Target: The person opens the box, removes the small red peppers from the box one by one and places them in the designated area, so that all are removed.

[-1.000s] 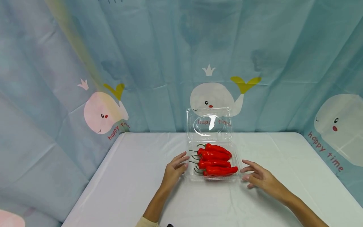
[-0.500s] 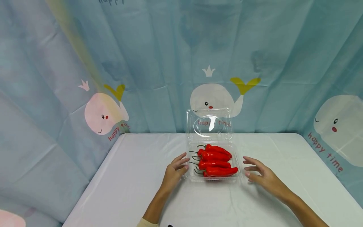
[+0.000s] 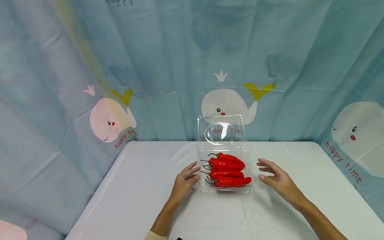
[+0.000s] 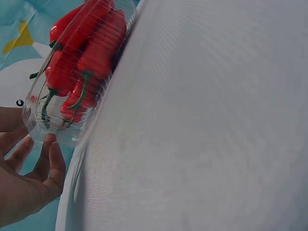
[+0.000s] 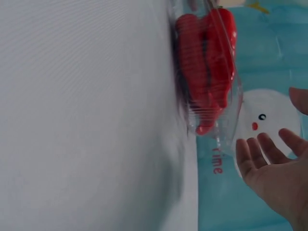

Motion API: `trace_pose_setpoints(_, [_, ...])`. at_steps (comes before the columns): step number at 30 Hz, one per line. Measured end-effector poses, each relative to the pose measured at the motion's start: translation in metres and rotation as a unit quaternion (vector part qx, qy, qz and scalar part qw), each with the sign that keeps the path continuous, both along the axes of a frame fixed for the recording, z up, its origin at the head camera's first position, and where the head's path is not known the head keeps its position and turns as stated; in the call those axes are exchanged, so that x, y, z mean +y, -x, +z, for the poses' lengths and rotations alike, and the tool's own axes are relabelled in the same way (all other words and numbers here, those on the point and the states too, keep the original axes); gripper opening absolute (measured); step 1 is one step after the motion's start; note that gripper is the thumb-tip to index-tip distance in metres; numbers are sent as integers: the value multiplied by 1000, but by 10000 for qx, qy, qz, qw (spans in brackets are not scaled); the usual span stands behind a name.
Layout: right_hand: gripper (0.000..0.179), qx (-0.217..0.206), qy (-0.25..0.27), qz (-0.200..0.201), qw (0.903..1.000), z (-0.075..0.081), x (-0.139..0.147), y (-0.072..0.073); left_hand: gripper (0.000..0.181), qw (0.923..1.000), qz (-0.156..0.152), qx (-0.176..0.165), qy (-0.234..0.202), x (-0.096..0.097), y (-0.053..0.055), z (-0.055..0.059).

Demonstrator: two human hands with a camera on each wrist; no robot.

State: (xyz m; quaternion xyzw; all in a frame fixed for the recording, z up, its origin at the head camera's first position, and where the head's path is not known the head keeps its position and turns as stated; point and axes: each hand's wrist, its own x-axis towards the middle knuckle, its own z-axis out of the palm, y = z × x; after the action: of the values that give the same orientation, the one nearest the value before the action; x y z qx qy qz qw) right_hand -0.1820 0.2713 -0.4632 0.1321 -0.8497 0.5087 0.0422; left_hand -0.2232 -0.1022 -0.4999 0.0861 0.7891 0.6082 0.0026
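Note:
A clear plastic clamshell box (image 3: 222, 189) sits mid-table with its lid (image 3: 207, 140) raised at the back. Inside lie several red peppers (image 3: 229, 165), their green stems pointing left. My left hand (image 3: 183, 182) is at the box's left side, fingers loosely bent; in the left wrist view its fingertips (image 4: 50, 139) seem to touch the box's end. On the other side, my right hand (image 3: 279, 183) hovers just off the box's right edge with relaxed, spread fingers. The right wrist view shows a gap between that hand (image 5: 276, 178) and the box wall (image 5: 236, 103).
A white cloth covers the table (image 3: 144, 183). Behind it and along both sides hangs a blue curtain (image 3: 168, 66) printed with whales. The raised lid stands close in front of the back curtain.
My right hand has moved slightly farther forward and a little away from the box's right edge. My left hand, the box and the peppers have stayed in place.

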Motion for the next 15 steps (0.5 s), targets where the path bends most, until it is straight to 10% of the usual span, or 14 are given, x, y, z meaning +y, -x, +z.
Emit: trace_pose_setpoints(15, [56, 297, 836, 476, 9949, 8, -16, 5, 36, 10000, -33, 73, 1, 0, 0, -1])
